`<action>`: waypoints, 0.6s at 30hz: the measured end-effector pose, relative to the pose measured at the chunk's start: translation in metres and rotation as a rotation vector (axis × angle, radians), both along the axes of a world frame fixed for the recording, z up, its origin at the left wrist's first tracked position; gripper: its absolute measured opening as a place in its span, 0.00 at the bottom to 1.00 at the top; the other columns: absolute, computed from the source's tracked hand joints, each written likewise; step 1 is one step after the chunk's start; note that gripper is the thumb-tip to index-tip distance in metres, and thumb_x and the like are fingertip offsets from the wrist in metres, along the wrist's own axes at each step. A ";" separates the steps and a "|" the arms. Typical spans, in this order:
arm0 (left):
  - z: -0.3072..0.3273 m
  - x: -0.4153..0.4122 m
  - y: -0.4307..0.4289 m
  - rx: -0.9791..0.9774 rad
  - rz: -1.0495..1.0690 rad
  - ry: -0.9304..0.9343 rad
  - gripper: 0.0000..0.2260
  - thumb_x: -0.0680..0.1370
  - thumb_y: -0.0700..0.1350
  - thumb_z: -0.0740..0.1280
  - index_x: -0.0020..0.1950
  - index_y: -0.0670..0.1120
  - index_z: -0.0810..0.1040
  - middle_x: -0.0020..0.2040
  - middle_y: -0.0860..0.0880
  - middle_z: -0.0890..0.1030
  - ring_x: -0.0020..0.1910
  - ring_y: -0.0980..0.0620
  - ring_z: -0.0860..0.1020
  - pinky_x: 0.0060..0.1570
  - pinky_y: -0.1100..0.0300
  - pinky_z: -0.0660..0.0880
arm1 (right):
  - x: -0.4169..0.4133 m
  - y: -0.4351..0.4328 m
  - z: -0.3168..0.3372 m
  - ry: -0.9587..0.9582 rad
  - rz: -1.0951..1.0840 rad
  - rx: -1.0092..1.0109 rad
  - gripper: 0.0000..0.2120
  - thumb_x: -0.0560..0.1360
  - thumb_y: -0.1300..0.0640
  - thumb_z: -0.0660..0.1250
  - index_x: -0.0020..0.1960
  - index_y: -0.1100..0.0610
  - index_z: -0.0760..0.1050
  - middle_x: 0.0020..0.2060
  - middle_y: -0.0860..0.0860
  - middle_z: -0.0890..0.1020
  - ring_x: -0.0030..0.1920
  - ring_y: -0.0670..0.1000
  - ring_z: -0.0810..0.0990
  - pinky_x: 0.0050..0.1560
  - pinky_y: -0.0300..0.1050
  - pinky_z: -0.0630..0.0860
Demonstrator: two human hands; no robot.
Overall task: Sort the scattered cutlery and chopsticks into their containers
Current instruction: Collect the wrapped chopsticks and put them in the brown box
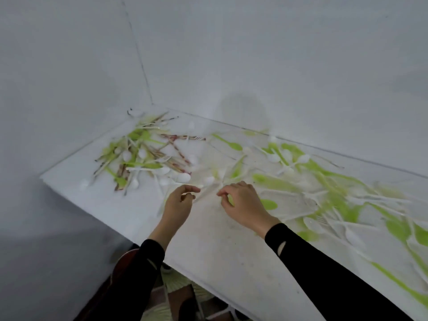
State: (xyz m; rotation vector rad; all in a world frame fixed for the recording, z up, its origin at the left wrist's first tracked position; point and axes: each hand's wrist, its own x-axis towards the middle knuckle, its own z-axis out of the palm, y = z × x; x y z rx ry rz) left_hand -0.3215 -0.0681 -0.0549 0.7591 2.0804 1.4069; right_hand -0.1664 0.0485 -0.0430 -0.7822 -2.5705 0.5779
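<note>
Left hand grip: thumb and forefinger nearly pinched, contents unclear. Right hand grip likewise. White cutlery lies on desk between grips; chopsticks beyond left grip. Light, stiff, slippery plastic; pinch mid-handle. No containers visible.

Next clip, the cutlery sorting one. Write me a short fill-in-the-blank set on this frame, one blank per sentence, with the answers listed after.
1. Besides white, the plastic spoons scattered on the table are coloured ____.
2. The chopsticks lie mostly in the pile toward the table's far ____ corner.
3. Both sleeves on the person's arms are ____.
4. The left hand and right hand hover over the table's ____ edge, fingers curled.

Answers: green; left; black; near
</note>
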 end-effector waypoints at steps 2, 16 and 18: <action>-0.002 -0.042 -0.003 -0.014 0.037 0.023 0.15 0.78 0.35 0.58 0.45 0.52 0.80 0.49 0.50 0.83 0.48 0.47 0.80 0.45 0.53 0.75 | -0.045 0.004 -0.003 -0.011 0.037 -0.023 0.10 0.77 0.56 0.63 0.55 0.52 0.81 0.51 0.48 0.84 0.55 0.53 0.75 0.58 0.47 0.67; -0.020 -0.272 -0.036 -0.214 0.148 0.185 0.15 0.76 0.32 0.60 0.43 0.52 0.76 0.42 0.54 0.79 0.35 0.58 0.76 0.32 0.71 0.70 | -0.290 -0.002 -0.021 -0.200 0.252 -0.087 0.19 0.79 0.58 0.59 0.69 0.53 0.74 0.70 0.50 0.73 0.71 0.52 0.68 0.69 0.45 0.64; -0.030 -0.282 -0.036 -0.240 0.136 0.224 0.11 0.78 0.35 0.62 0.45 0.51 0.76 0.44 0.53 0.80 0.36 0.55 0.77 0.34 0.67 0.72 | -0.308 0.000 -0.026 -0.251 0.285 -0.081 0.20 0.81 0.57 0.59 0.72 0.53 0.70 0.72 0.50 0.69 0.73 0.51 0.65 0.71 0.44 0.61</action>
